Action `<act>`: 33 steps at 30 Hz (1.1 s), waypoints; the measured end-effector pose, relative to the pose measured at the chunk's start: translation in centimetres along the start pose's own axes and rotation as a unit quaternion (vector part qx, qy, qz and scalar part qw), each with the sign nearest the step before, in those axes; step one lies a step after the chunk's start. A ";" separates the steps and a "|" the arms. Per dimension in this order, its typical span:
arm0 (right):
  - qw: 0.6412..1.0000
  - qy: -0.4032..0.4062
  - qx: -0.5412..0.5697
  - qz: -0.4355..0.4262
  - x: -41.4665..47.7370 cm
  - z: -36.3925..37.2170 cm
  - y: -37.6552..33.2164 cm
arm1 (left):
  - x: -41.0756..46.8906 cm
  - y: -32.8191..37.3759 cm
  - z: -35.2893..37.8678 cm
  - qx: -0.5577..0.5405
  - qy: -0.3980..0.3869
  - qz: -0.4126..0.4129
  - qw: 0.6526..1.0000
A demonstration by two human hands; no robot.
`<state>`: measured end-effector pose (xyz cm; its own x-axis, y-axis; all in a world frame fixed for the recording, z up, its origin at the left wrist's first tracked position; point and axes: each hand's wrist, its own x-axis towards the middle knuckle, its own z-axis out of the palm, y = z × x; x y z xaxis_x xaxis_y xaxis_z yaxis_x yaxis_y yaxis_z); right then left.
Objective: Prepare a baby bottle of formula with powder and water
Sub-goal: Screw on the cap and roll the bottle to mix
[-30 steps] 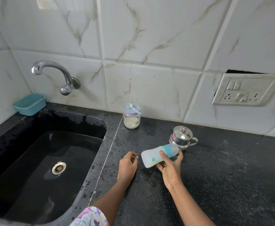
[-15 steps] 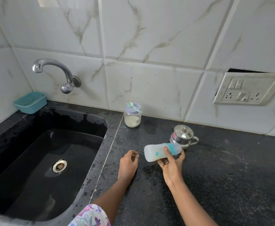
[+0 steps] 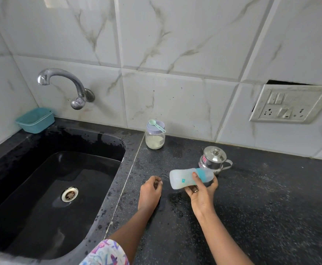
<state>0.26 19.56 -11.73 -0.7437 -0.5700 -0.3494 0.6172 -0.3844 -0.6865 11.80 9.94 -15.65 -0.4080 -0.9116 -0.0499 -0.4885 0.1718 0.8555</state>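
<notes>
Left hand (image 3: 150, 190) lies curled on the speckled black counter (image 3: 271, 207); whether it pinches anything, I cannot tell. Right hand (image 3: 202, 191) grasps the translucent, teal-collared plastic baby bottle (image 3: 183, 178) sideways above the counter, likely mixing formula.

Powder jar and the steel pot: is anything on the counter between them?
Nothing stands there. The head view shows only bare black counter between the powder jar and the steel pot.

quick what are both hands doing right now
Left hand: fingers curled, down on the counter; cannot tell whether it holds anything.
Right hand: gripping the baby bottle, which is tipped sideways.
</notes>
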 end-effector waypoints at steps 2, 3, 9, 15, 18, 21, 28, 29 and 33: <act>1.000 0.000 0.000 0.003 0.0 -0.1 0.0 | 0.0 -0.1 0.0 0.001 0.000 0.001 1.000; 1.000 -0.014 -0.018 0.006 0.0 -0.1 0.0 | 0.0 -0.1 -0.1 0.001 0.001 0.002 1.000; 1.000 -0.002 0.013 -0.002 -0.2 0.1 -0.3 | -0.1 -0.1 0.0 -0.001 0.001 -0.001 1.000; 1.000 -0.020 -0.013 0.002 -0.6 0.2 -0.2 | 0.0 0.0 0.0 -0.006 0.004 -0.002 1.000; 1.000 -0.014 -0.002 -0.003 -0.4 0.3 -0.1 | -0.1 0.0 0.0 -0.005 0.005 0.000 1.000; 0.998 -0.044 -0.040 0.008 -0.6 0.3 -0.3 | 0.0 -0.1 0.0 -0.003 0.005 0.001 1.000; 1.000 -0.020 -0.017 0.008 -0.2 0.2 -0.2 | -0.1 0.0 -0.1 -0.007 0.004 -0.001 1.000; 0.999 -0.032 -0.036 0.011 -0.3 0.1 -0.3 | -0.1 0.0 -0.1 -0.006 0.003 -0.001 1.000; 1.000 -0.001 -0.005 0.000 0.0 0.0 -0.5 | -0.1 0.0 -0.1 -0.011 0.001 -0.003 1.000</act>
<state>-0.02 19.76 -11.40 -0.7437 -0.5708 -0.3480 0.6139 -0.3771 -0.6935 11.87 10.02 -15.57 -0.4029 -0.9137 -0.0536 -0.4740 0.1582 0.8662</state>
